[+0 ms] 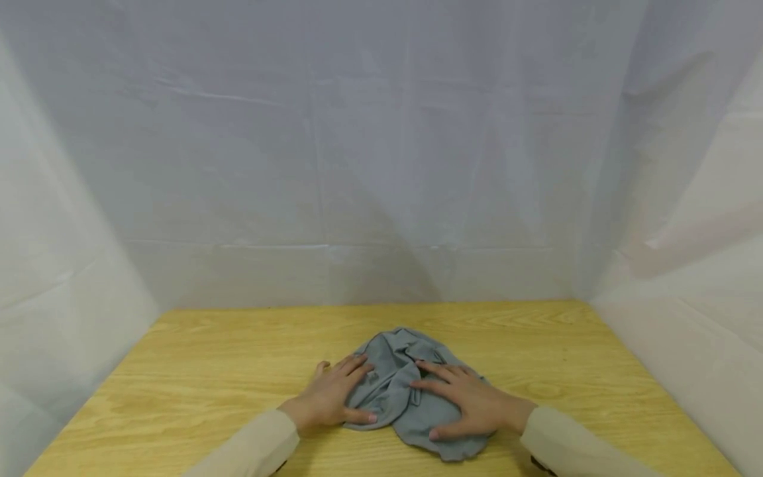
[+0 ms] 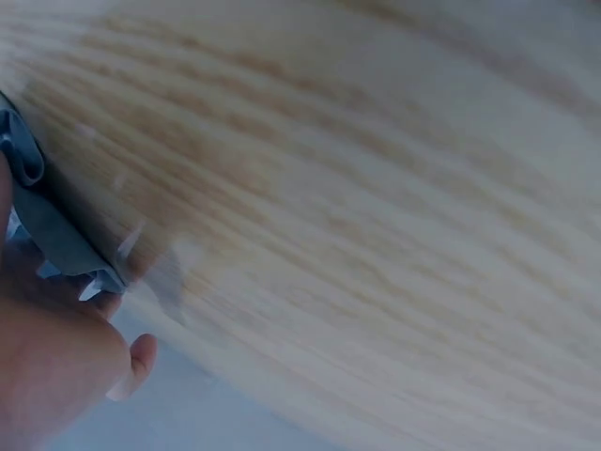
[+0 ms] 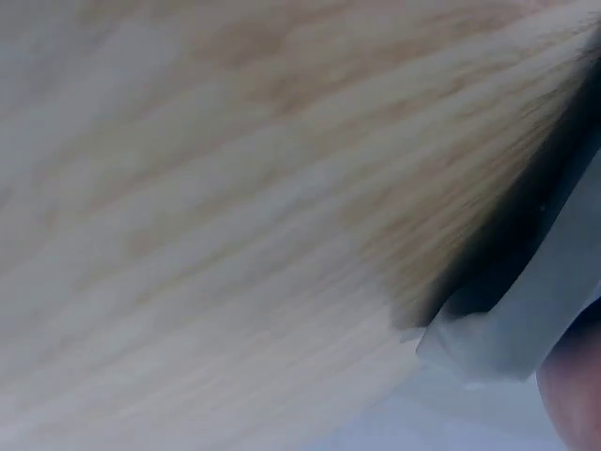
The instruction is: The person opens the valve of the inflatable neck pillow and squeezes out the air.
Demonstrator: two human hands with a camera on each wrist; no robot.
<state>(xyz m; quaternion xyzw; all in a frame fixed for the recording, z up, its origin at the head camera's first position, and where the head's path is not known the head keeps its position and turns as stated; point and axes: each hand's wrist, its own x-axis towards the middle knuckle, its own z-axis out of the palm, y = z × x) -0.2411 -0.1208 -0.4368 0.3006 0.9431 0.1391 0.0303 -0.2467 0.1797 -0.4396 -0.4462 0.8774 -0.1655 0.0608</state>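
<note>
A crumpled grey cloth (image 1: 390,391) lies in folds on the wooden table, near its front. My left hand (image 1: 334,392) rests on the cloth's left side, fingers spread and fairly straight, thumb toward the near edge. On the right part of the cloth lies my right hand (image 1: 467,401), also with spread fingers. In the left wrist view, the left hand (image 2: 61,362) shows at the lower left beside a fold of the cloth (image 2: 56,230). The right wrist view has a cloth edge (image 3: 535,301) and a bit of the right hand (image 3: 575,390); its fingers are out of that view.
The light wood table (image 1: 238,358) extends around the cloth on all sides. White sheeting (image 1: 369,165) hangs behind the table's far edge, and more sheeting (image 1: 697,311) closes off the right side, with the same on the left.
</note>
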